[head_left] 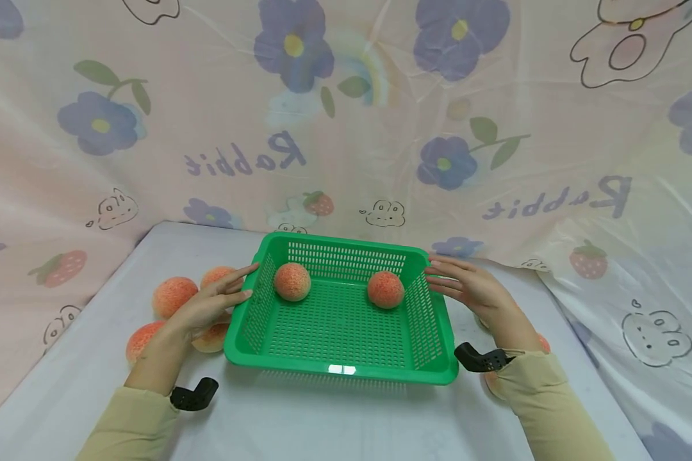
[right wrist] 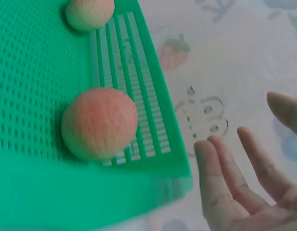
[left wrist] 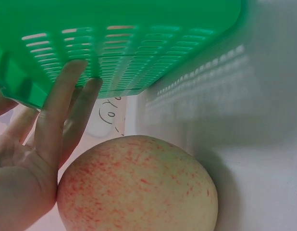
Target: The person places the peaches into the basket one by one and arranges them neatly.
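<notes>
A green perforated plastic basket (head_left: 282, 363) stands on the table with two peaches inside, one peach (head_left: 292, 282) at the left and another peach (head_left: 386, 289) at the right. My left hand (head_left: 210, 310) is at the basket's left side; in the left wrist view its extended fingers (left wrist: 56, 113) reach the slotted outer wall beneath the rim. Below them a large peach (left wrist: 139, 187) lies close to the palm. At the far right corner is my right hand (head_left: 475, 285), fingers extended and spread. The right wrist view shows those fingers (right wrist: 213, 180) beside the rim, holding nothing.
Several peaches (head_left: 175, 296) lie on the white table (head_left: 300, 422) left of the basket, partly behind my left hand. More peaches (head_left: 494, 385) are half hidden under my right forearm. A printed cloth (head_left: 357, 115) hangs behind the table.
</notes>
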{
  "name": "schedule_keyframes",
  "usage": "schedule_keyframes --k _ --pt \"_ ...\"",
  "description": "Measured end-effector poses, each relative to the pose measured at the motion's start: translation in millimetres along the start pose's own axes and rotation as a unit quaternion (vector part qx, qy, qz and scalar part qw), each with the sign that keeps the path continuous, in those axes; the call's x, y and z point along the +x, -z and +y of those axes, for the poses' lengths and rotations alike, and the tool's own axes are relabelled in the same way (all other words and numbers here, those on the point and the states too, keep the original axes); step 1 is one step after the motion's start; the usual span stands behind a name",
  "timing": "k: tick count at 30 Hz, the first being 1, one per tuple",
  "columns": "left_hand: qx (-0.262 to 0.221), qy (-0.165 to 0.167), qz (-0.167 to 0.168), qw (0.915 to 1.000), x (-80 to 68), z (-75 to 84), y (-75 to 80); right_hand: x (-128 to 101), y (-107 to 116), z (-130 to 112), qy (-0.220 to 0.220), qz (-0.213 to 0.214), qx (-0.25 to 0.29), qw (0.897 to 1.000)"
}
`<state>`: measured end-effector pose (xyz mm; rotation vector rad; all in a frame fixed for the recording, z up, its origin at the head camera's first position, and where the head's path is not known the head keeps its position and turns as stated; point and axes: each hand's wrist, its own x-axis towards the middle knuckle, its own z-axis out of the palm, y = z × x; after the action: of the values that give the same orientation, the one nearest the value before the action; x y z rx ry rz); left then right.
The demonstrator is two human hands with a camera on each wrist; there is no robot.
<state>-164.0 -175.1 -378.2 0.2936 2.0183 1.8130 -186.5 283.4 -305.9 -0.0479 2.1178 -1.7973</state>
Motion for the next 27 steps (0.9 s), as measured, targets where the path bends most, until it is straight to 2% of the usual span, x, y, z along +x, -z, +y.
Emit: schedule_keyframes --k 5,13,18,27 --pt "-0.003 0.001 -0.003 1.0000 -1.1 0.2 -1.7 -11 19 10 0.017 0.043 0.044 0.998" --pt "-0.002 0.005 0.001 1.0000 1.1 -0.6 1.0 -14 51 30 0.037 0.112 0.131 0.984" --pt "-0.006 0.000 -0.004 1.0000 -0.7 0.5 0.2 -18 65 39 0.043 0.154 0.150 0.976" --pt "-0.006 -0.005 -0.006 0.9999 0.0 0.5 -0.5 -23 82 49 0.049 0.240 0.149 0.958"
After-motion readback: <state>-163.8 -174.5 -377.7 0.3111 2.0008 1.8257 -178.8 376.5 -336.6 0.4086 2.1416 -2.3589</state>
